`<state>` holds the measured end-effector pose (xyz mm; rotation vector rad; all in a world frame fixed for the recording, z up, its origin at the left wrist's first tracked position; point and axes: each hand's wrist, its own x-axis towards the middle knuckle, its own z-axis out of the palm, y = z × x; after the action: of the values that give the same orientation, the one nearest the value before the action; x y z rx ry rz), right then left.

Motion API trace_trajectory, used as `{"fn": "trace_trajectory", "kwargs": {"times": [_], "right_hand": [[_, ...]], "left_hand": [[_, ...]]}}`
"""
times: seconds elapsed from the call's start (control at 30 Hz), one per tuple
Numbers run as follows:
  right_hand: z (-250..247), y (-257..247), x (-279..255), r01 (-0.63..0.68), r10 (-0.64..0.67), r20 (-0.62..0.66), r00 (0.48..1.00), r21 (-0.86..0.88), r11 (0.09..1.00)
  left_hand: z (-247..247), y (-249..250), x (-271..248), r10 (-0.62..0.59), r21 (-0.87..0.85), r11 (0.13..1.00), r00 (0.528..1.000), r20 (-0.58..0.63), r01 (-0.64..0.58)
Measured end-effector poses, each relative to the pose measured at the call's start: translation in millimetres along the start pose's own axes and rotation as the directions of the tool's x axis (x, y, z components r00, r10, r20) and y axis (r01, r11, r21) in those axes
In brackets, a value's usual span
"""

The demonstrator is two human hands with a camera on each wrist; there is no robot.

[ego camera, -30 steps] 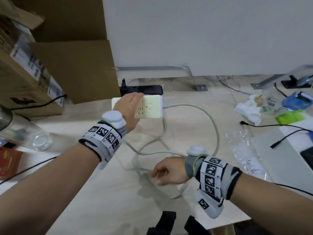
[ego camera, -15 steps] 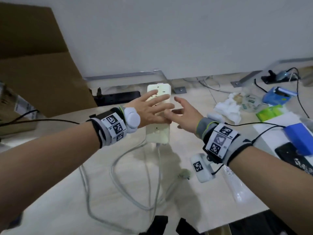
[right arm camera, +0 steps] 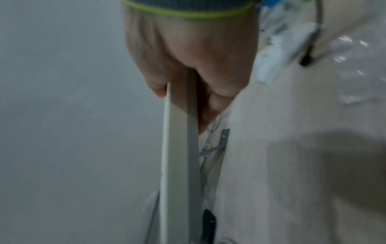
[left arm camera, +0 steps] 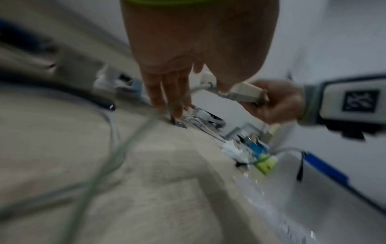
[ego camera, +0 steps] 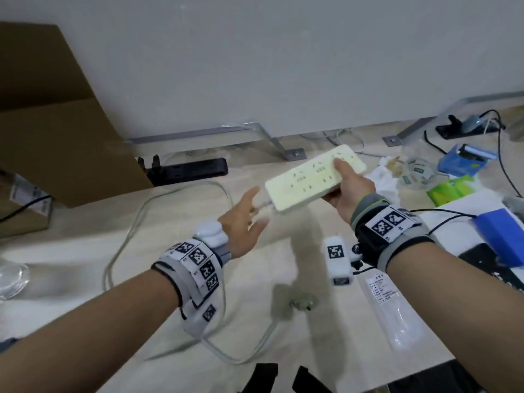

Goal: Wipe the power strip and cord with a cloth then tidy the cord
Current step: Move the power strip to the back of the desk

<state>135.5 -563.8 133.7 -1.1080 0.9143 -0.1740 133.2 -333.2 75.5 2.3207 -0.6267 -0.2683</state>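
Observation:
My right hand (ego camera: 344,180) grips the cream power strip (ego camera: 309,178) above the table, thumb on its socket face and fingers underneath. The right wrist view shows the strip (right arm camera: 179,148) edge-on in that grip. My left hand (ego camera: 253,207) is open with fingers spread, right at the strip's near end where the grey cord (ego camera: 136,219) comes out. In the blurred left wrist view the cord (left arm camera: 200,88) passes by my straight fingers (left arm camera: 169,92). The cord loops over the table to its plug (ego camera: 302,303). A crumpled white cloth (ego camera: 381,181) lies behind my right hand.
A black power strip (ego camera: 187,171) lies by the wall, next to a cardboard box (ego camera: 56,123). At the right are a blue box (ego camera: 465,163), a green packet (ego camera: 450,188), a clear plastic bag (ego camera: 394,307) and thin black cables. A glass (ego camera: 11,276) stands at the far left.
My right hand has taken the power strip and lifted it off the table, slanting it to the right. My left hand has let go and dropped to the cord end.

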Motion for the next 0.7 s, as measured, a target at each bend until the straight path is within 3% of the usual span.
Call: {"fn": "trace_trajectory", "kwargs": {"times": [0.1,0.23,0.33,0.4,0.5,0.6,0.7], "right_hand": [[-10,2,7,-0.065,0.068,-0.014,0.998,0.158,0.985],[-28,19,3,-0.221,0.212,0.132,0.968,0.062,0.973],[-50,41,3,-0.32,0.332,0.161,0.93,-0.092,0.943],[-65,52,5,-0.354,0.376,0.154,0.914,-0.152,0.923],[-81,61,8,-0.248,0.313,0.172,0.934,-0.317,0.915],[-84,59,13,-0.073,0.191,0.159,0.969,-0.554,0.829],[-79,56,15,0.086,0.138,0.203,0.969,-0.807,0.585]], "left_hand": [[6,-22,1,-0.233,0.044,0.971,0.972,-0.035,0.235],[-14,-50,25,-0.307,0.069,0.946,0.942,-0.134,0.318],[-29,-57,38,-0.275,0.035,0.957,0.939,-0.207,0.287],[-33,-56,41,-0.134,-0.05,0.991,0.958,-0.254,0.125],[-34,-48,41,0.055,-0.062,0.996,0.971,-0.233,-0.071],[-35,-46,53,0.072,-0.102,0.99,0.975,-0.212,-0.096],[-34,-49,65,0.08,-0.164,0.979,0.97,-0.228,-0.119]]}}
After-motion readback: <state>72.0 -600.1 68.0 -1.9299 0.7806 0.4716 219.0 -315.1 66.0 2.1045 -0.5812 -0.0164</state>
